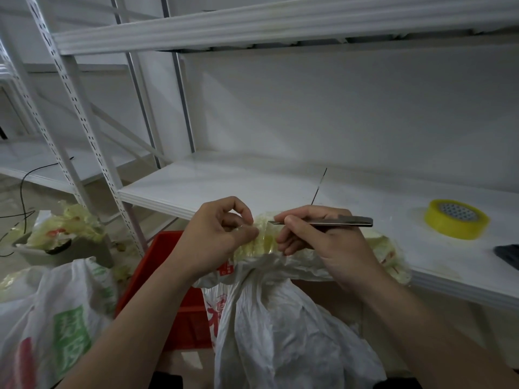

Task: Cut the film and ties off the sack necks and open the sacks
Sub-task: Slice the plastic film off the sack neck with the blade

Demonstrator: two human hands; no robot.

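A white plastic sack with red print hangs in front of the shelf edge. Its neck lies sideways, wound in yellowish clear film. My left hand pinches the film at the neck's left end. My right hand grips a slim metal knife like a pen. The blade tip points left and touches the film on top of the neck. Part of the neck is hidden under both hands.
A roll of yellow tape lies on the white shelf to the right. A red crate stands below. Another printed sack sits lower left, with crumpled yellowish film in a grey bin behind it.
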